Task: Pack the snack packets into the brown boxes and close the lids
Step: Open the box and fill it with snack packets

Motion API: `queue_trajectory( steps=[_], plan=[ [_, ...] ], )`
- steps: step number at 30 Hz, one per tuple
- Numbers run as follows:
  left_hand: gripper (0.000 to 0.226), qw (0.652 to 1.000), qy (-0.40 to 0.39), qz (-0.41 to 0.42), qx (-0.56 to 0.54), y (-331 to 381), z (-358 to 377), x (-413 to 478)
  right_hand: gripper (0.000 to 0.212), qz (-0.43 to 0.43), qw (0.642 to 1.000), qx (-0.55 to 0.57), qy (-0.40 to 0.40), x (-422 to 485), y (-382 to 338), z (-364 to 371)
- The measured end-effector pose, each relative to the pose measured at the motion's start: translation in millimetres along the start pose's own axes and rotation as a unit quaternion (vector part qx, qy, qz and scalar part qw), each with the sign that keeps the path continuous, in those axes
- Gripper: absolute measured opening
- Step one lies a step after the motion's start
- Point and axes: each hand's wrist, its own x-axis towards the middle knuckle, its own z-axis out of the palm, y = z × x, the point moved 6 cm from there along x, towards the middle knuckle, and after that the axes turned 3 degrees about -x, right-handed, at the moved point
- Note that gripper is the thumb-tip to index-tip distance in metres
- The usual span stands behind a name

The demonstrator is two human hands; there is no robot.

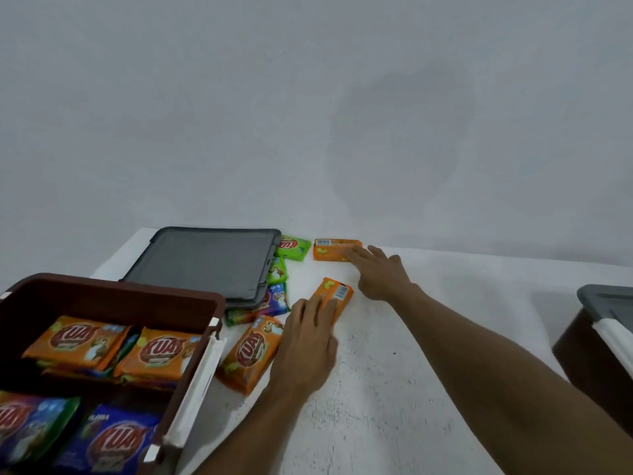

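Observation:
An open brown box (113, 296) at the left holds several orange, blue and green snack packets. My left hand (308, 341) lies flat with its fingertips on an orange packet (337, 293) on the white table. My right hand (380, 272) reaches further back, fingers spread, its tips touching another orange packet (330, 250) near the wall. A third orange packet (250, 354) lies beside the box, just left of my left hand. Neither hand has lifted a packet.
A grey lid (205, 262) lies flat behind the box. Green packets (293, 246) and a blue packet (275, 299) sit partly under its right edge. A second brown box (589, 351) with a grey lid on it stands at the right edge.

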Motion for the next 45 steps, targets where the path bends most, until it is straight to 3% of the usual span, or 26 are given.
queue_trajectory(
  steps=[5, 7, 9, 13, 16, 20, 23, 25, 31, 36, 39, 45],
  plan=[
    [0.055, 1.000, -0.001, 0.005, -0.029, 0, -5, -1, 0.047, 0.053, 0.995, -0.009, 0.085, -20, 21, 10],
    [0.054, 0.999, 0.003, 0.008, -0.039, 1, -5, -1, 0.047, 0.047, 0.991, 0.006, 0.125, -35, 27, 8],
    [0.053, 0.999, 0.006, 0.014, -0.047, 2, -7, -2, 0.053, 0.055, 0.991, 0.055, 0.107, -52, 34, 11],
    [0.047, 0.988, 0.061, 0.032, -0.138, 5, -21, -9, 0.041, 0.069, 0.986, 0.057, 0.140, -98, 41, 16],
    [0.045, 0.975, 0.094, 0.000, -0.200, 1, -27, -12, 0.037, 0.059, 0.977, 0.037, 0.199, -134, 38, 17],
    [0.045, 0.959, 0.096, -0.078, -0.253, -13, -23, -9, 0.027, 0.139, 0.939, 0.186, 0.255, -174, 45, 11],
    [0.046, 0.964, 0.079, -0.059, -0.246, -11, -20, -11, 0.023, 0.200, 0.890, 0.323, 0.253, -192, 49, 17],
    [0.033, 0.968, 0.090, -0.026, -0.232, -7, -23, -11, 0.020, 0.214, 0.876, 0.352, 0.250, -197, 49, 21],
    [0.023, 0.984, 0.091, 0.029, -0.148, -1, -18, -11, 0.023, 0.209, 0.876, 0.366, 0.235, -206, 44, 31],
    [0.051, 0.991, 0.047, 0.032, -0.119, 4, -9, -15, 0.029, 0.228, 0.880, 0.343, 0.236, -203, 47, 36],
    [0.067, 0.995, 0.027, 0.028, -0.096, 5, -7, -16, 0.049, 0.202, 0.908, 0.292, 0.222, -200, 42, 38],
    [0.070, 0.997, -0.015, 0.038, -0.060, 17, -12, -9, 0.075, 0.177, 0.952, 0.167, 0.185, -193, 33, 37]
  ],
)
